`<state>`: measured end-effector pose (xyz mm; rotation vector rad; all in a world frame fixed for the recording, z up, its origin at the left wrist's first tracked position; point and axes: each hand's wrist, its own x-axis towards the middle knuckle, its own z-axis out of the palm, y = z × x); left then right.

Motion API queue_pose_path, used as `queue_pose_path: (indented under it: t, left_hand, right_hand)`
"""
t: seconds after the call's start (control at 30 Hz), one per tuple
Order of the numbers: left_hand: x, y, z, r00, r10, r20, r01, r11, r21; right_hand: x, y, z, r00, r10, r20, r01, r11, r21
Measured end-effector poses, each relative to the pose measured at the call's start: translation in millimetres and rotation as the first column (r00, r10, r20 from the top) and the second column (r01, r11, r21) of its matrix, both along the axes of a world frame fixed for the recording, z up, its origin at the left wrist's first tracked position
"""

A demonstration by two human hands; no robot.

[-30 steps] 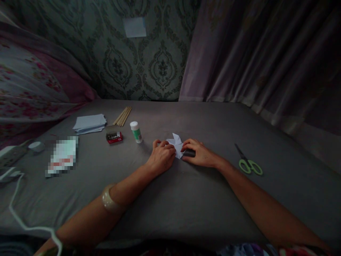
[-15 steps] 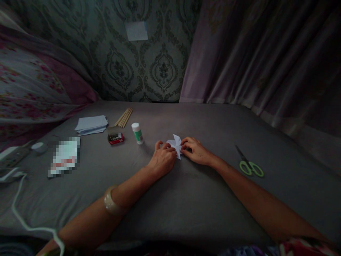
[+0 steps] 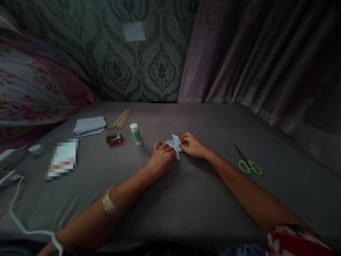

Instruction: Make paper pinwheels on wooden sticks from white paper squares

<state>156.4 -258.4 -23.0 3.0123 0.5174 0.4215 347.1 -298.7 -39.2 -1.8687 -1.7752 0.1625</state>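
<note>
A white paper pinwheel [image 3: 175,143] with pointed blades lies between my hands on the grey sheet. My left hand [image 3: 163,159] is closed over its left and near side, fingertips pressed on the paper. The thumb and fingers of my right hand [image 3: 194,145] pinch the pinwheel's right side. My fingers hide parts of the blades. Left of my left hand stands a glue stick [image 3: 136,135] with a white cap and green label. Green-handled scissors [image 3: 249,166] lie to the right of my right forearm, blades pointing away from me.
An open red box [image 3: 115,139] of small metal pieces sits left of the glue. Behind are thin wooden sticks [image 3: 122,118] and a stack of white paper [image 3: 90,125]. A blurred-out packet [image 3: 64,158], a power strip [image 3: 12,159] and a white cable [image 3: 16,213] occupy the left side.
My right hand has shifted slightly up and left, its fingers now further over the pinwheel's right side. My left hand stays on the paper. The whole view has moved a little.
</note>
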Motion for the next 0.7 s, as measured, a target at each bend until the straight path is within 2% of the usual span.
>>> queue_pose_path:
  t: [0.17,0.37,0.47,0.7]
  left_hand:
    - [0,0,1.1,1.000,-0.002,-0.003,0.002,1.000,-0.007]
    - [0,-1,3.0,1.000,0.013,-0.016,-0.014,1.000,-0.009]
    - [1,-2,2.4,1.000,0.019,-0.017,-0.019,1.000,0.000]
    - [3,-2,2.5,0.998,0.036,-0.060,-0.037,0.999,-0.015]
  right_hand:
    - [-2,4,2.4,0.999,0.020,-0.034,-0.021,1.000,-0.015]
    - [-8,5,-9.5,0.999,-0.031,-0.014,0.031,0.999,0.007]
    - [-9,6,-13.1,1.000,-0.018,0.010,0.018,0.999,0.035]
    - [-12,6,-9.7,0.998,-0.022,0.063,0.018,0.997,0.078]
